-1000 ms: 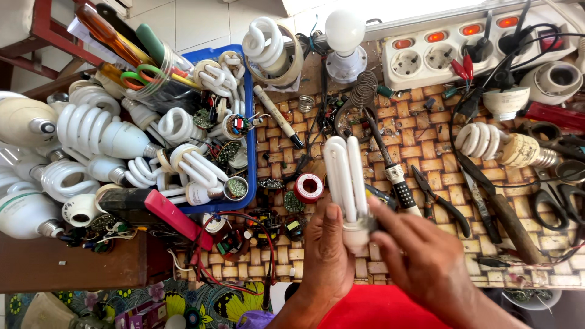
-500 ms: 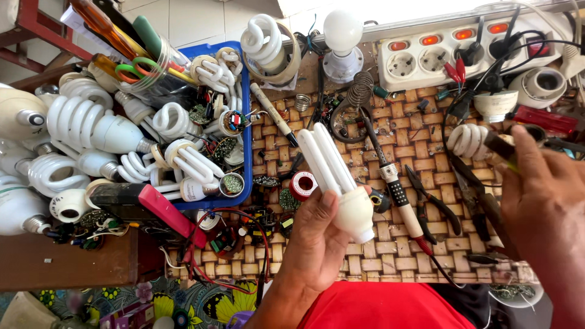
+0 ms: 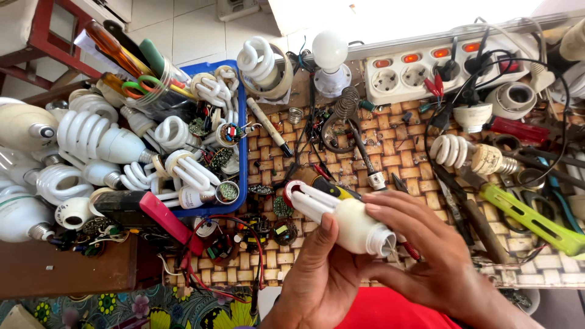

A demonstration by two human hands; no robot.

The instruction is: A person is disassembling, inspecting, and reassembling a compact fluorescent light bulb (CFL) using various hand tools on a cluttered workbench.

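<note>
Right now gripping a white tube lamp (image 3: 344,218) sideways over the woven mat (image 3: 396,149): left hand (image 3: 323,277) cupped under its body, right hand (image 3: 429,259) clamped round the base end. Probably base-checking; calls for gentle fingers. Left of the grip, blue tray (image 3: 243,152); beyond it, white power strip (image 3: 420,76), orange switches.

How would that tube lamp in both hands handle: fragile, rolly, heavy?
The tube lamp looks fragile at its thin white glass tubes, so the plastic base that the left hand and right hand hold seems the safer grip. Probably light for its size. Its rounded base might roll on the woven mat.
</note>
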